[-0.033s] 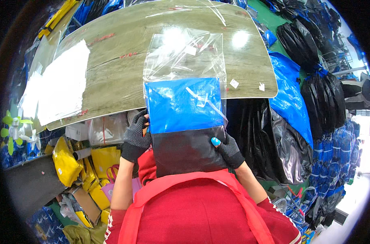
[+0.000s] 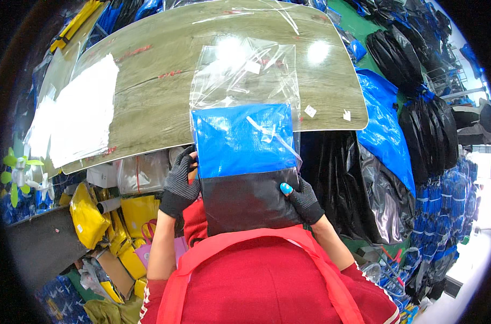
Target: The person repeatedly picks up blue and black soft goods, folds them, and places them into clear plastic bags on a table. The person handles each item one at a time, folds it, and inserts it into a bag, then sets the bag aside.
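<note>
A packet [image 2: 242, 143], blue above and black below, is held at its two sides by the hands, in front of the body and across the near edge of the table [image 2: 148, 97]. Its left side is gripped by the left hand [image 2: 180, 183], whose fingers are curled at the edge, close to where blue meets black. Its right side is pinched by the right hand [image 2: 303, 200]: the blue-tipped thumb is laid on the black part, and the other fingers are mostly hidden. Dark dotted gloves are worn on both hands.

The blue part is covered by a clear bag [image 2: 213, 81], whose slack, wrinkled end is spread over the table. A white strap [image 2: 264, 129] is seen lying slantwise across the blue. Whether the black part is also covered by the clear bag cannot be told.

White sheets [image 2: 89, 108] are piled on the left of the table, and two small labels [image 2: 310, 111] are scattered near its right corner. Yellow bags [image 2: 89, 216] and a pink bag [image 2: 144, 252] are seen at lower left, below a green fan [image 2: 19, 171]. Black sheeting [image 2: 332, 183] is hung or heaped to the right, partly overlapped by a blue sheet [image 2: 383, 119].
</note>
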Available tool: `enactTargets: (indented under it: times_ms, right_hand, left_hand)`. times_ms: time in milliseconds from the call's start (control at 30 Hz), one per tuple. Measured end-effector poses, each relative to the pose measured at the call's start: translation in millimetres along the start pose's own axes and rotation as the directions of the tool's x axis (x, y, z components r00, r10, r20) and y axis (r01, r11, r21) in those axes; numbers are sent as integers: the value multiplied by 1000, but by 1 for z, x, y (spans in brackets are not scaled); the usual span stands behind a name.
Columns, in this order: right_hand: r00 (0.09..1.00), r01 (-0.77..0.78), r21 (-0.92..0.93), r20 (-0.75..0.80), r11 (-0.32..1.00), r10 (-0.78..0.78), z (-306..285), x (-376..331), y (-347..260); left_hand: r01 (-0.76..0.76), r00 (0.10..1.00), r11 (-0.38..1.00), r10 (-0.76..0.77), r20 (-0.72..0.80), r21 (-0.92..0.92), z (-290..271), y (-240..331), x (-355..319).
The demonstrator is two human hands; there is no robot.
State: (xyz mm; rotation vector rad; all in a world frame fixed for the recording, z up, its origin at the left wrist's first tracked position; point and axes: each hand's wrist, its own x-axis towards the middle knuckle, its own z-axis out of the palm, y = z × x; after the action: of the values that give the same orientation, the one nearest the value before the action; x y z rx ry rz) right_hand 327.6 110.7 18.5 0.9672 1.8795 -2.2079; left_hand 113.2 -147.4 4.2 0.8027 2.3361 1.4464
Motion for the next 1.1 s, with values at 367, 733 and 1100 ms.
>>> enactTargets:
  times_ms: [367, 733, 1100]
  right_hand:
    - [972, 228, -69, -45, 971, -232, -18, 68, -11]
    - [989, 51, 5, 140, 999, -51, 26, -1, -51]
    - [966, 240, -168, 142, 956, -218, -38, 76, 1]
  left_hand:
    - [74, 973, 997, -67, -219, 22, 14, -41, -20]
    - [316, 949, 723, -241, 204, -614, 13, 14, -41]
    - [395, 917, 764, -292, 272, -510, -14, -32, 5]
